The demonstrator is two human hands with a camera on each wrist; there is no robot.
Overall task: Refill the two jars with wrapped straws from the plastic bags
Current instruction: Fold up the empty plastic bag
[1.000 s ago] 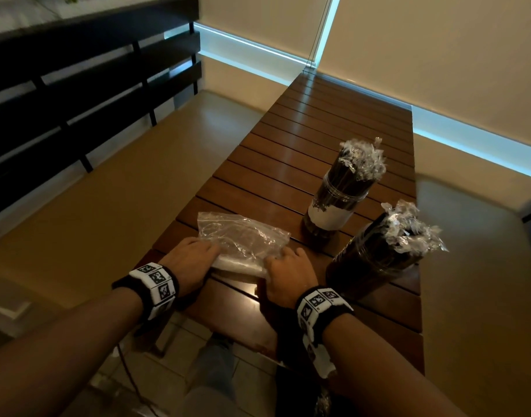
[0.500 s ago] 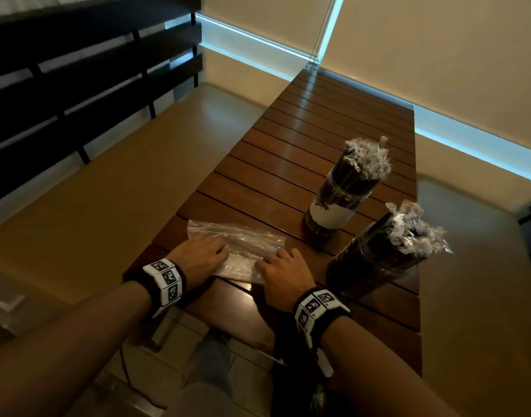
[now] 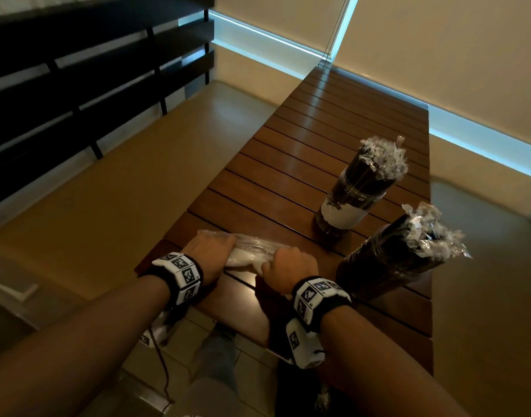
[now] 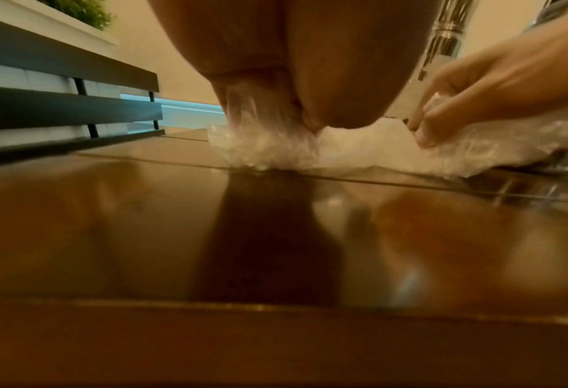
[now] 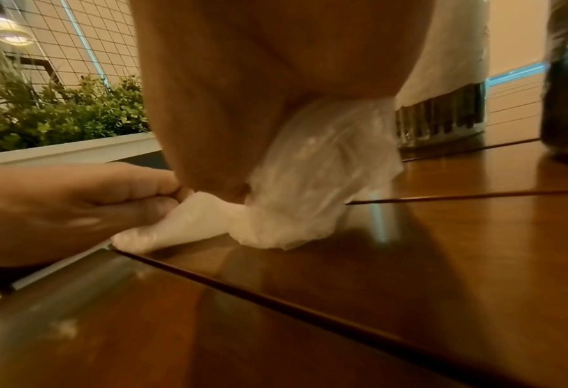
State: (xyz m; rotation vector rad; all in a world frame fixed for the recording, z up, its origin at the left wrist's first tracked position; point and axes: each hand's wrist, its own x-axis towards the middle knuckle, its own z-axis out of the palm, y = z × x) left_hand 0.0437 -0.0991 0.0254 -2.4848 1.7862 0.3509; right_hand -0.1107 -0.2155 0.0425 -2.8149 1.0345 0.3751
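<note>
Hands first: left hand (image 3: 210, 256) and right hand (image 3: 289, 269) each grip the empty plastic bag (image 3: 252, 253) on the tabletop (image 3: 303, 164), apparently bunching it for disposal; beyond, both jars (image 3: 353, 197) stand packed with wrapped straws (image 3: 384, 159).

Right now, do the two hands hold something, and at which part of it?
Both hold the empty plastic bag lying on the table: the left hand grips its left end, the right hand its right end.
</note>
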